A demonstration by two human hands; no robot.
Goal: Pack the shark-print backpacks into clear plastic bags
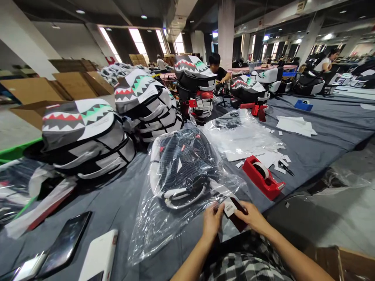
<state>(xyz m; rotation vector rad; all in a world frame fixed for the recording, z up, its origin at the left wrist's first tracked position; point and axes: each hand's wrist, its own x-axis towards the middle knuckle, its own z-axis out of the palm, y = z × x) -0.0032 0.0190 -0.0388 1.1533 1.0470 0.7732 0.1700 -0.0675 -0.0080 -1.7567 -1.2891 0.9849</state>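
While a long grey-draped table (114, 210) stretches away from the person, stacked backpacks (88, 134) with red and green zigzag teeth stand along its left side and farther back. Nearer, a dark backpack with pale trim (181, 168) lies inside a clear plastic bag (159, 230), whose loose film spreads toward the front edge. Behind and to the right of it lies a pile of flat clear bags (246, 138), and near that stands a red tape dispenser (262, 177). Both hands are just in front of the bagged backpack, close to the dispenser. The right hand (254, 216) pinches a dark red tag (238, 223), its thumb across the face. The left hand (213, 220) has its fingertips drawn in at the tag's left side; whether they grip anything I cannot tell. Smallest, a white barcode label (230, 207) covers the tag's upper left part, between the two thumbs.
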